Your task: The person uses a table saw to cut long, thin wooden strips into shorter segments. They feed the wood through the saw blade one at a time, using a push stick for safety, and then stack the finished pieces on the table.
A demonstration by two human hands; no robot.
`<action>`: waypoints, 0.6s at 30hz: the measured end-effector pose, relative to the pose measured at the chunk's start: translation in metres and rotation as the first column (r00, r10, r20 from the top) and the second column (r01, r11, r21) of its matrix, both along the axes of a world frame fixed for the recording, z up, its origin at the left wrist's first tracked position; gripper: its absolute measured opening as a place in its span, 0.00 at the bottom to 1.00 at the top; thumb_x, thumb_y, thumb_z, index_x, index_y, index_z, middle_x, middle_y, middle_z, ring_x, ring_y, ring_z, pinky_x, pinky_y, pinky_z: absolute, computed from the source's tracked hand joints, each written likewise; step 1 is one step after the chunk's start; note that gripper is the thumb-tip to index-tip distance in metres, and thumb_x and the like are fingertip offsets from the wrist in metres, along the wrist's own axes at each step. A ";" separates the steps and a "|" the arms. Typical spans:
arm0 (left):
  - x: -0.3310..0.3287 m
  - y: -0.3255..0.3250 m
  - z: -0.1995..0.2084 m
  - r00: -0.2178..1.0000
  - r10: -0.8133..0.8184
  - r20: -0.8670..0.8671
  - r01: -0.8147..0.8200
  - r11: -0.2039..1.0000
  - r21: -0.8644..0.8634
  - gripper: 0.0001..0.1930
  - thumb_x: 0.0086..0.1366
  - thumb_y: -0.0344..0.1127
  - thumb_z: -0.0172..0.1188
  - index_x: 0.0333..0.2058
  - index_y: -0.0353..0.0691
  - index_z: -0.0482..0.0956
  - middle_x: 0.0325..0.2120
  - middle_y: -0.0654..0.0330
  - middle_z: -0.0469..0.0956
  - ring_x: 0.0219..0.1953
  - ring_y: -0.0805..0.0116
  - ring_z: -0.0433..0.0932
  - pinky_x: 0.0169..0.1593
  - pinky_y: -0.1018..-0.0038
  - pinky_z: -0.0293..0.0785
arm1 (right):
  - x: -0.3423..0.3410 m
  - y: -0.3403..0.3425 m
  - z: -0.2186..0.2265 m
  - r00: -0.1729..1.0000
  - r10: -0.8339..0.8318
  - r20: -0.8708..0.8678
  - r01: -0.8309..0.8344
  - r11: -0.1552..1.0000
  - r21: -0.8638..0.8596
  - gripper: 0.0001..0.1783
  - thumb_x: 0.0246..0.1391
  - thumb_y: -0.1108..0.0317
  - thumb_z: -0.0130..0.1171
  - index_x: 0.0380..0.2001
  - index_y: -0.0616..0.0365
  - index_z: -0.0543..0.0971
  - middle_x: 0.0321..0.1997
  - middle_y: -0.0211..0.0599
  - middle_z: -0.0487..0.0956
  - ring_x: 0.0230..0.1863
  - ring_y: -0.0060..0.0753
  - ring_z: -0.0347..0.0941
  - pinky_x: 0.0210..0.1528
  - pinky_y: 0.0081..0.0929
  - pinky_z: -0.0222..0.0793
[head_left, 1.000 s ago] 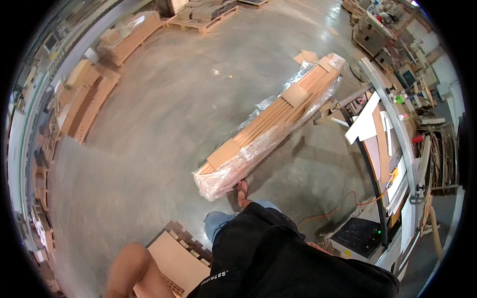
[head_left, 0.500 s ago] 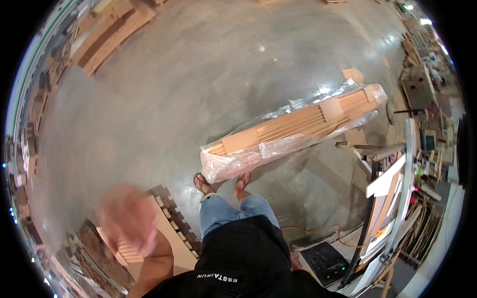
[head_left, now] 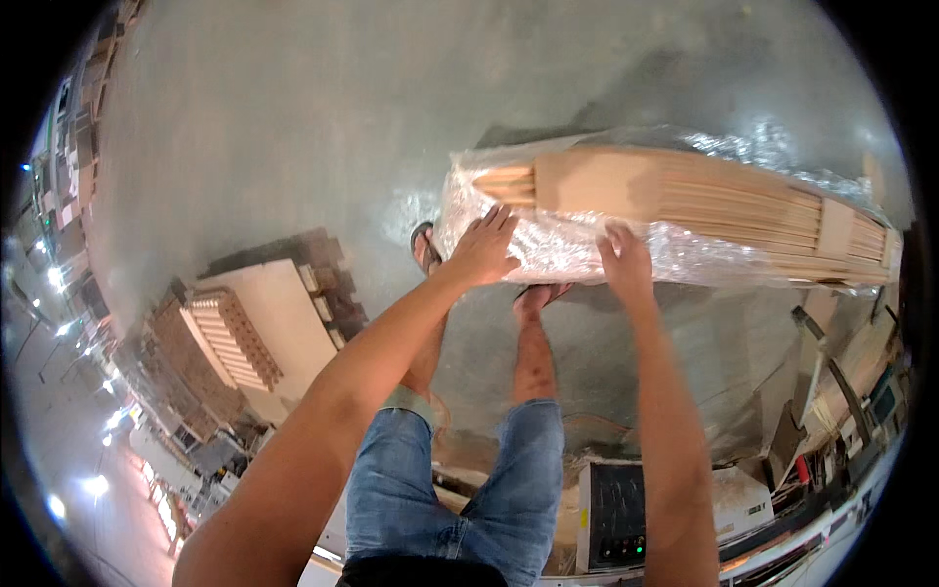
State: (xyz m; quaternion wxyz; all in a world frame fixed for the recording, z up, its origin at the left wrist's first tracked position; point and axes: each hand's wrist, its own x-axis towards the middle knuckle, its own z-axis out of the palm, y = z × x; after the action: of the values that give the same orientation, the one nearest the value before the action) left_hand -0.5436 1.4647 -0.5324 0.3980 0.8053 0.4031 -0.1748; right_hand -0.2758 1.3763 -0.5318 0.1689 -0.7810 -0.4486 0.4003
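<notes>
A long bundle of wooden strips (head_left: 724, 201), partly covered by a tan cardboard piece (head_left: 597, 183), lies on the floor in front of my feet. Clear plastic film (head_left: 567, 249) is around it and hangs loose along the near side. My left hand (head_left: 484, 247) rests on the film near the bundle's left end, its fingers stretched out and thumb apart. Farther right, my right hand (head_left: 628, 262) is at the film's near side, its fingers bent together in a pinch on the plastic.
To the left, a stack of light wooden pieces (head_left: 230, 338) sits on a pale board (head_left: 289, 318). A black-topped machine with a green light (head_left: 618, 509) stands behind me on the right. Another flat cardboard piece (head_left: 836, 230) covers the bundle's right part. Frames and boards crowd the lower right.
My view has moved closer to the bundle as I bend down. The left hand, blurred at the left before, now lies on the plastic. My right hand has come into sight on the film.
</notes>
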 end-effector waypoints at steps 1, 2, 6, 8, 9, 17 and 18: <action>-0.003 -0.005 -0.021 0.999 -0.044 -0.002 0.044 0.997 0.056 0.43 0.56 0.45 0.70 0.65 0.29 0.63 0.69 0.41 0.59 0.72 0.46 0.57 0.72 0.52 0.56 | -0.014 0.020 -0.015 0.998 0.061 -0.010 -0.061 0.998 0.019 0.21 0.60 0.61 0.59 0.53 0.61 0.79 0.53 0.52 0.81 0.55 0.56 0.77 0.59 0.46 0.71; -0.006 -0.009 -0.034 0.998 -0.053 -0.041 0.056 0.996 0.069 0.44 0.56 0.45 0.70 0.66 0.29 0.62 0.69 0.42 0.59 0.72 0.46 0.57 0.72 0.51 0.55 | -0.025 0.031 -0.034 0.990 0.134 0.048 -0.135 0.990 0.032 0.21 0.61 0.61 0.59 0.53 0.60 0.79 0.54 0.51 0.81 0.56 0.55 0.76 0.59 0.46 0.71; -0.005 -0.019 -0.060 0.986 -0.080 -0.144 0.101 0.984 0.149 0.39 0.54 0.45 0.70 0.62 0.33 0.69 0.60 0.49 0.69 0.65 0.49 0.65 0.73 0.48 0.51 | -0.048 0.039 -0.078 0.909 0.356 0.216 -0.350 0.934 -0.063 0.20 0.62 0.60 0.57 0.54 0.57 0.79 0.56 0.49 0.80 0.59 0.55 0.73 0.62 0.47 0.70; 0.004 -0.011 -0.054 0.987 -0.058 -0.149 0.073 0.993 0.095 0.34 0.54 0.46 0.70 0.57 0.36 0.75 0.54 0.52 0.73 0.61 0.51 0.68 0.73 0.49 0.51 | -0.047 0.025 -0.085 0.880 0.410 0.241 -0.374 0.909 -0.181 0.20 0.62 0.61 0.56 0.55 0.56 0.79 0.56 0.48 0.79 0.60 0.55 0.72 0.62 0.48 0.70; 0.001 -0.008 -0.056 0.990 -0.065 -0.125 0.084 0.985 0.150 0.23 0.54 0.48 0.69 0.45 0.39 0.84 0.48 0.54 0.76 0.57 0.53 0.70 0.73 0.49 0.52 | -0.047 0.015 -0.086 0.870 0.430 0.242 -0.377 0.896 -0.236 0.20 0.62 0.61 0.56 0.55 0.55 0.79 0.55 0.48 0.79 0.59 0.54 0.73 0.61 0.48 0.70; -0.017 0.001 -0.046 0.993 -0.113 -0.037 0.112 0.993 -0.040 0.20 0.51 0.49 0.66 0.36 0.39 0.87 0.38 0.54 0.81 0.53 0.54 0.75 0.72 0.55 0.56 | -0.018 -0.001 -0.095 0.860 0.510 0.025 -0.475 0.817 -0.328 0.19 0.58 0.58 0.62 0.50 0.56 0.82 0.49 0.50 0.82 0.53 0.56 0.77 0.57 0.48 0.73; -0.017 0.002 -0.045 0.991 -0.125 -0.053 0.121 0.990 -0.073 0.21 0.50 0.49 0.66 0.36 0.39 0.87 0.37 0.54 0.82 0.52 0.54 0.75 0.72 0.56 0.56 | -0.017 0.004 -0.097 0.803 0.595 0.038 -0.553 0.767 -0.326 0.22 0.57 0.55 0.63 0.50 0.56 0.81 0.48 0.52 0.82 0.53 0.57 0.77 0.58 0.48 0.73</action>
State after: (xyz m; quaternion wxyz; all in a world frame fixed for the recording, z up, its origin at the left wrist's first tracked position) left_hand -0.5603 1.4668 -0.5769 0.4024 0.8090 0.3575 -0.2362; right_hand -0.2928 1.3803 -0.6293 -0.1136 -0.6481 -0.6107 0.4405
